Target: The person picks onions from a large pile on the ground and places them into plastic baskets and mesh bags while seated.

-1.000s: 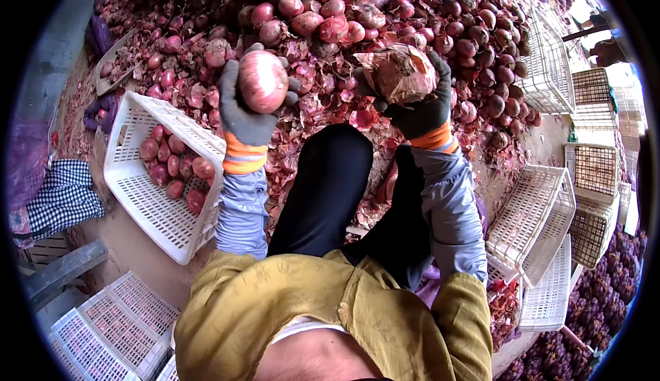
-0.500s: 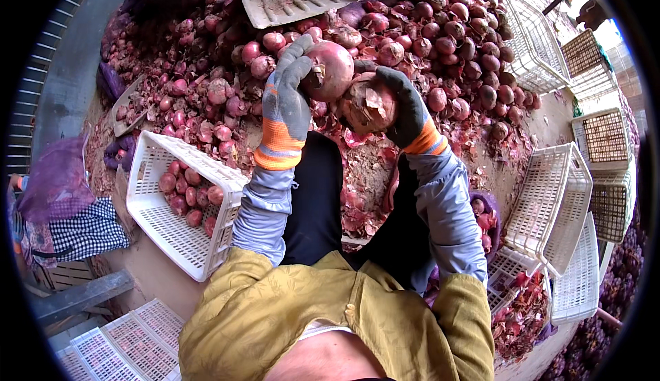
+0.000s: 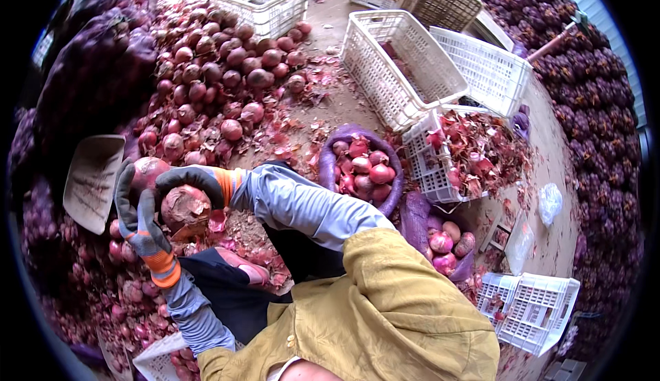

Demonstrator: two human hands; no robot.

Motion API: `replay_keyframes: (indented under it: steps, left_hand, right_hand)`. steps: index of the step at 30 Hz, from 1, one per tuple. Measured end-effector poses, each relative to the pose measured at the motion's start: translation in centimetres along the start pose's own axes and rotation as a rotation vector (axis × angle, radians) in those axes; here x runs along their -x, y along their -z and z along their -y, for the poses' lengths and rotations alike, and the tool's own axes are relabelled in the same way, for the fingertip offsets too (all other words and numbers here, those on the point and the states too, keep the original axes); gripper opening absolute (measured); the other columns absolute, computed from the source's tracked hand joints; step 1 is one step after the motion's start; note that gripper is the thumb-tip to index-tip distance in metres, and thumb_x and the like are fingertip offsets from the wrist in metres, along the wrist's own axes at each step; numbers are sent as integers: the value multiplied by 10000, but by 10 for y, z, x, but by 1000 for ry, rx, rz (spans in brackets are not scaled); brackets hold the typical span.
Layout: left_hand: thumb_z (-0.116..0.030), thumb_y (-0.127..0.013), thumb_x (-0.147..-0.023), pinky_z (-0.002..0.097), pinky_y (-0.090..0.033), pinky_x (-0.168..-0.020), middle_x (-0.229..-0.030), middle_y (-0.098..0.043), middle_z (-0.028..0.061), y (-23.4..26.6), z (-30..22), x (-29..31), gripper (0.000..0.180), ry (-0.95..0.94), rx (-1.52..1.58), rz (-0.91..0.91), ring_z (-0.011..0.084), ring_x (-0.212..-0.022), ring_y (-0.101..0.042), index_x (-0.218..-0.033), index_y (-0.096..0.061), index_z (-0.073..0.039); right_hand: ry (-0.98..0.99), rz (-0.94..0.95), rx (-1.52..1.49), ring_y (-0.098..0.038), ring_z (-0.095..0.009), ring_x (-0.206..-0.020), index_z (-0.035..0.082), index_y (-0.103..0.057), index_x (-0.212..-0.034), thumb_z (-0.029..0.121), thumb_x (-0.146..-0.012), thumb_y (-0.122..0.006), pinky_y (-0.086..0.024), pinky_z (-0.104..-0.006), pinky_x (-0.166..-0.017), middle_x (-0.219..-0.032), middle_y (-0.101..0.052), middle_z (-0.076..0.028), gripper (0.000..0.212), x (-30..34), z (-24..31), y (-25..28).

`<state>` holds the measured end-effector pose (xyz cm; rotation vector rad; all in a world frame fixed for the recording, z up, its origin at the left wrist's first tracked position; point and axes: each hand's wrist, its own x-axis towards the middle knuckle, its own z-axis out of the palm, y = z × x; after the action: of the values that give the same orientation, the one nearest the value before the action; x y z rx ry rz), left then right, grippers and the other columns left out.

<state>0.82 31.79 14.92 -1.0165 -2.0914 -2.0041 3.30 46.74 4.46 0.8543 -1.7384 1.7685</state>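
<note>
The gloved left hand (image 3: pixel 141 226) gripped one onion (image 3: pixel 148 172) and the right hand (image 3: pixel 189 178) curled over a peeling onion (image 3: pixel 184 208) above the heap (image 3: pixel 220 85); loose, papery skin could probably let either onion slip and roll away.

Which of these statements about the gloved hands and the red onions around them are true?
1. Each grey-and-orange gloved hand holds a red onion. True: left hand, right hand, peeling onion.
2. The purple mesh sack is empty. False: it holds onions.
3. White plastic crates stand beyond the sack. True.
4. The person wears a blue jacket. False: the mustard-yellow jacket is yellow.
</note>
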Motion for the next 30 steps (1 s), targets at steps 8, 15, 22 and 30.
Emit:
replay_keyframes:
  steps: [8, 15, 22, 30]
  left_hand:
    - [-155, -351, -973, 332, -393, -1018, -1267, -520, 154, -28, 19, -7, 403, 131, 279, 210, 225, -1147, -531, -1313, -413, 52]
    - [-168, -513, -935, 261, -519, -736, -1066, -617, 97, -9, 132, 15, 344, 527, 216, 226, 160, -836, -626, -1241, -514, -9]
    - [-198, -531, -927, 252, -512, -646, -1010, -634, 70, -48, 152, 11, 345, 713, 225, 373, 152, -736, -629, -1239, -527, -50]
    - [-263, -485, -947, 285, -499, -708, -1139, -608, 105, -64, 169, 1, 422, 713, 175, 558, 187, -849, -616, -1319, -464, -65]
  right_hand:
    - [13, -613, 181, -479, -220, -1189, 61, -446, -1296, 239, -546, -889, -364, -370, -1049, -1255, -513, -99, 889, 70, 45, 52]
    - [-186, -1051, -1131, -641, -363, -897, 2, -532, -1191, 432, -860, -542, -500, -503, -872, -999, -652, -208, 543, 184, 170, 127]
    - [-133, -1244, -1191, -609, -377, -986, 4, -499, -1242, 343, -872, -548, -495, -510, -882, -1111, -606, -225, 504, 355, 260, 73]
    - [58, -1565, -981, -625, -346, -940, 5, -576, -1126, 384, -878, -544, -484, -489, -884, -1002, -654, -182, 455, 450, 284, 10]
